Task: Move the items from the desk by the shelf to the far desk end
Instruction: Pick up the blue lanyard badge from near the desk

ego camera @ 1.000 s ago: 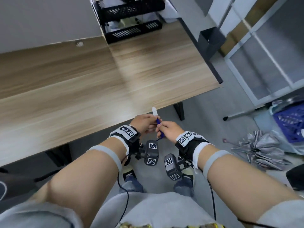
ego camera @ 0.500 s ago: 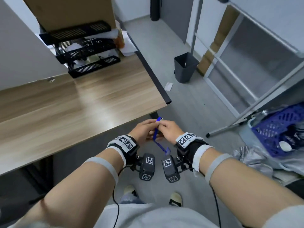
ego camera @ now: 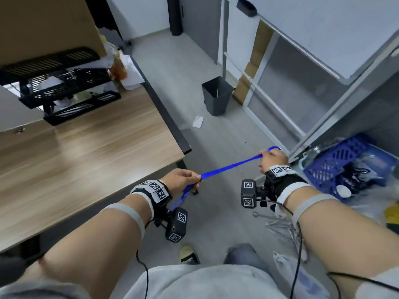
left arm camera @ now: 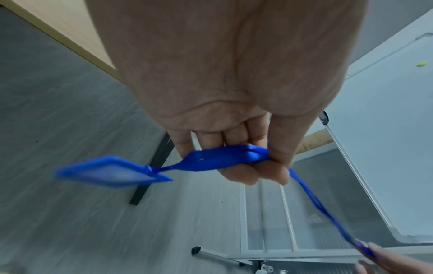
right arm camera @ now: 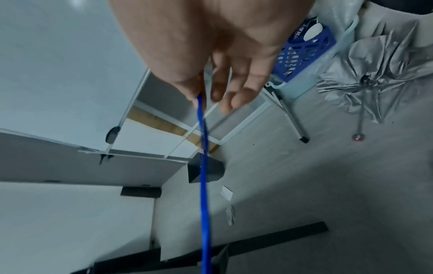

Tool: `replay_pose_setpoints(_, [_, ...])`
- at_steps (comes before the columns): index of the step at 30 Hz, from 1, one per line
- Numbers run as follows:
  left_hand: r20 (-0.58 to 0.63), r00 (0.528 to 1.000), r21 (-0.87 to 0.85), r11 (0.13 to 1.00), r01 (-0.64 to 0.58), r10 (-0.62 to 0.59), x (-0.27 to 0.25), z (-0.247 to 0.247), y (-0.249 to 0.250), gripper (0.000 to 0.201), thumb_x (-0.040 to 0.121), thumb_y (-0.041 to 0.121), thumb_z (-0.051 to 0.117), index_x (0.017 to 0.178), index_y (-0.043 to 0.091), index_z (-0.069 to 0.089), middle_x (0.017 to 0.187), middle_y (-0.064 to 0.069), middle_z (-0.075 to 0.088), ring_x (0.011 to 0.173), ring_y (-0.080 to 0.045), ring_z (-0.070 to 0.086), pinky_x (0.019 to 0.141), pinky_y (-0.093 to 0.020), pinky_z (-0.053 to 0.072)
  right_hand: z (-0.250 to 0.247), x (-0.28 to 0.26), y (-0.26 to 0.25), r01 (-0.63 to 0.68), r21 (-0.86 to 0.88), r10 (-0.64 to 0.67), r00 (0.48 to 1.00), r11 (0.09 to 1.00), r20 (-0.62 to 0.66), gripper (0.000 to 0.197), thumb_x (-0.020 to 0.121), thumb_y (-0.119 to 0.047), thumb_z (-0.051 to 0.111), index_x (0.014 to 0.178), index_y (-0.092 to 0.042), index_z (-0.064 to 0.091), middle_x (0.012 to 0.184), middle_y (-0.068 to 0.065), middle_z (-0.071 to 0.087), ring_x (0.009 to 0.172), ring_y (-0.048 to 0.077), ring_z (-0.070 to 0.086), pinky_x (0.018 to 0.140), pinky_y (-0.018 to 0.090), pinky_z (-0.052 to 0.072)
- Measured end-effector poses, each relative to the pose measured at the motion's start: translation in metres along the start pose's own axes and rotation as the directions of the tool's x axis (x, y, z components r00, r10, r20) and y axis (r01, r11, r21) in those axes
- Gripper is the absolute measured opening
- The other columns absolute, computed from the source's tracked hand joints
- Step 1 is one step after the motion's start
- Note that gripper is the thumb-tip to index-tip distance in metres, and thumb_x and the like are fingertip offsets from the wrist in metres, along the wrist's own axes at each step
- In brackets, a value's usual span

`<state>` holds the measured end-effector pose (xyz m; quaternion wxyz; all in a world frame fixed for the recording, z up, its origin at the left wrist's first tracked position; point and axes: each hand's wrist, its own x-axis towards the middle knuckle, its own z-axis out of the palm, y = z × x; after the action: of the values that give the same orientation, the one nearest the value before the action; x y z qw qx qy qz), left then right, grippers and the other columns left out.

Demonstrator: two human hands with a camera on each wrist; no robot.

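Note:
A blue lanyard [ego camera: 231, 167] is stretched taut in the air between my two hands, off the desk's right corner. My left hand [ego camera: 183, 179] pinches one end, fingers curled round the strap [left arm camera: 225, 159]. A blue badge holder [left arm camera: 110, 172] dangles from that end below the hand. My right hand [ego camera: 271, 157] pinches the other end between thumb and fingers, and the strap [right arm camera: 203, 166] runs away from it. The wooden desk [ego camera: 86, 160] lies to the left of both hands.
A black tiered paper tray [ego camera: 64, 91] and a cardboard box [ego camera: 47, 24] stand at the desk's far end. On the floor are a dark bin [ego camera: 217, 96], a white shelf frame [ego camera: 280, 100], a blue basket [ego camera: 343, 160] and a folded silver umbrella [right arm camera: 374, 77].
My hands were close together at the lanyard; they have moved apart and the right hand has drawn the strap out to the right. My view has swung right, toward the floor and shelf.

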<state>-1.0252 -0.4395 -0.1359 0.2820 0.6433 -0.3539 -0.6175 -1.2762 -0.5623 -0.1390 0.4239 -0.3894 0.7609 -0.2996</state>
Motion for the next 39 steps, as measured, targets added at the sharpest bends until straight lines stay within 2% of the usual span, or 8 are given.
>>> replay_pose_setpoints(4, [-0.056, 0.998, 0.193, 0.981, -0.001, 0.012, 0.024, 0.016, 0.013, 0.032, 0.098, 0.019, 0.061, 0.068, 0.022, 0.072, 0.052, 0.008, 0.06, 0.047, -0.012, 0.041, 0.049, -0.022, 0.032, 0.01, 0.013, -0.01, 0.092, -0.207, -0.12, 0.985, 0.974, -0.124, 0.049, 0.078, -0.011, 0.064, 0.119, 0.004, 0.044, 0.126, 0.026, 0.051, 0.112, 0.044, 0.053, 0.093, 0.045, 0.041])
replay_pose_setpoints(6, [-0.093, 0.995, 0.196, 0.981, 0.001, 0.018, 0.035, 0.028, 0.022, 0.034, 0.098, 0.02, 0.06, 0.066, 0.025, 0.071, 0.053, 0.01, 0.06, 0.05, -0.01, 0.043, 0.052, -0.023, 0.034, 0.028, 0.016, -0.019, 0.347, -0.164, -0.319, 0.931, 0.923, 0.177, 0.04, 0.077, -0.013, 0.069, 0.112, -0.004, 0.054, 0.114, 0.017, 0.061, 0.104, 0.036, 0.058, 0.092, 0.041, 0.044])
replay_pose_setpoints(9, [-0.167, 0.985, 0.134, 0.991, -0.018, 0.04, 0.047, 0.056, 0.042, 0.023, 0.097, 0.013, 0.061, 0.076, 0.018, 0.066, 0.052, 0.01, 0.059, 0.046, -0.003, 0.048, 0.049, -0.014, 0.038, 0.042, 0.011, -0.025, 0.508, -0.097, -0.248, 0.568, 0.856, 0.785, 0.02, 0.091, -0.026, 0.063, 0.108, -0.015, 0.068, 0.103, 0.003, 0.07, 0.098, 0.018, 0.064, 0.094, 0.031, 0.047])
replay_pose_setpoints(11, [-0.192, 0.978, 0.129, 0.99, -0.053, 0.077, 0.055, 0.074, 0.054, 0.025, 0.097, 0.006, 0.059, 0.076, 0.017, 0.066, 0.052, 0.01, 0.06, 0.046, -0.002, 0.05, 0.052, -0.013, 0.039, 0.047, 0.015, -0.025, 0.556, -0.087, -0.17, 0.393, 0.826, 0.904, 0.024, 0.098, -0.032, 0.052, 0.101, -0.015, 0.069, 0.097, 0.003, 0.069, 0.094, 0.021, 0.063, 0.092, 0.035, 0.049])
replay_pose_setpoints(19, [-0.324, 0.945, 0.054, 0.997, 0.053, -0.033, 0.055, 0.104, 0.046, 0.021, 0.087, 0.019, 0.076, 0.07, 0.017, 0.064, 0.056, 0.008, 0.06, 0.051, -0.005, 0.049, 0.056, -0.014, 0.042, 0.032, 0.068, -0.009, 0.593, -0.109, -0.128, 0.343, 0.798, 0.931, 0.051, 0.094, -0.035, 0.057, 0.046, -0.019, 0.049, 0.051, -0.003, 0.051, 0.054, 0.018, 0.048, 0.067, 0.033, 0.045])
replay_pose_setpoints(27, [-0.568, 0.82, 0.058, 0.992, 0.116, -0.063, -0.006, 0.079, 0.019, 0.024, 0.084, 0.035, 0.077, 0.07, 0.019, 0.067, 0.057, 0.001, 0.056, 0.05, -0.012, 0.045, 0.05, -0.019, 0.04, 0.063, 0.073, -0.037, 0.726, -0.114, -0.276, 0.395, 0.679, 0.876, 0.047, 0.099, -0.037, 0.051, 0.06, -0.012, 0.041, 0.058, 0.008, 0.036, 0.059, 0.022, 0.033, 0.052, 0.032, 0.027])
replay_pose_setpoints(32, [-0.65, 0.759, 0.047, 0.996, 0.079, -0.029, -0.067, 0.05, -0.007, 0.015, 0.082, 0.021, 0.08, 0.079, 0.023, 0.066, 0.06, 0.011, 0.061, 0.053, -0.002, 0.053, 0.057, -0.013, 0.044, 0.111, 0.004, -0.057, 0.82, -0.08, -0.315, 0.305, 0.567, 0.899, 0.047, 0.099, -0.032, 0.05, 0.058, -0.012, 0.041, 0.056, 0.006, 0.04, 0.063, 0.027, 0.038, 0.049, 0.03, 0.026])
replay_pose_setpoints(39, [-0.748, 0.657, -0.044, 0.995, 0.09, -0.093, -0.164, 0.012, -0.097, 0.018, 0.081, 0.007, 0.072, 0.093, 0.018, 0.065, 0.083, -0.002, 0.072, 0.069, -0.012, 0.063, 0.072, -0.03, 0.053, 0.171, -0.105, -0.066, 0.91, 0.002, -0.313, 0.141, 0.415, 0.939, 0.048, 0.097, -0.037, 0.051, 0.058, -0.01, 0.043, 0.055, 0.004, 0.041, 0.064, 0.027, 0.042, 0.054, 0.035, 0.029])
